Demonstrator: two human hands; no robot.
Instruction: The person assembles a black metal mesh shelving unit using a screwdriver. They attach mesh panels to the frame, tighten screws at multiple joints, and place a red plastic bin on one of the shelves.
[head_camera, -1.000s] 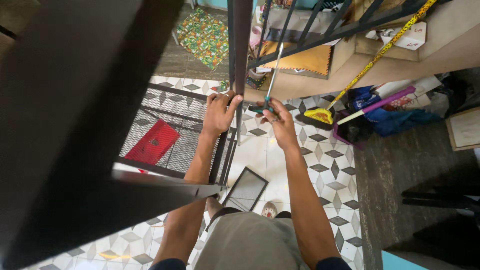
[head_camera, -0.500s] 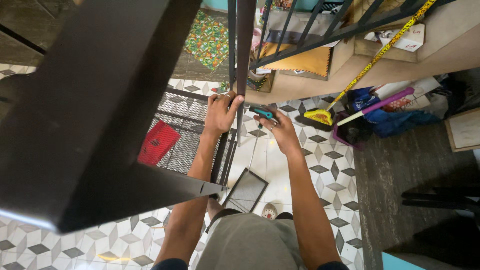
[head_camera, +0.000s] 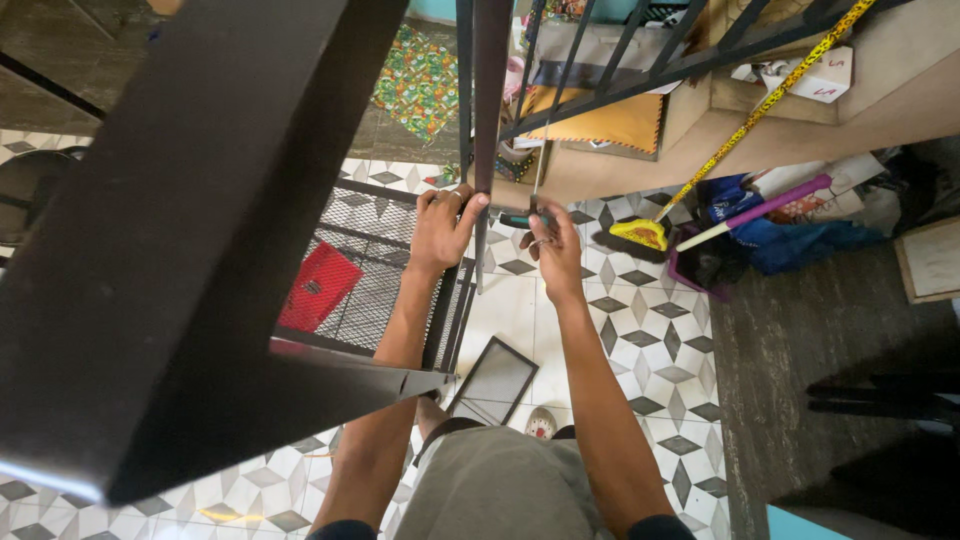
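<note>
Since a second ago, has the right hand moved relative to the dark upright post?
Yes. The right hand, holding a teal-handled tool, has closed in leftward toward the dark upright post, which the left hand grips.

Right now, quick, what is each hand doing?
Left hand: closed around the dark metal post.
Right hand: closed on a green-handled tool, beside the post.

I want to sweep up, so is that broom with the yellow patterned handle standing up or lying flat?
Leaning: the yellow-handled broom slants with its yellow head on the patterned tile floor and its handle against the tan counter.
</note>
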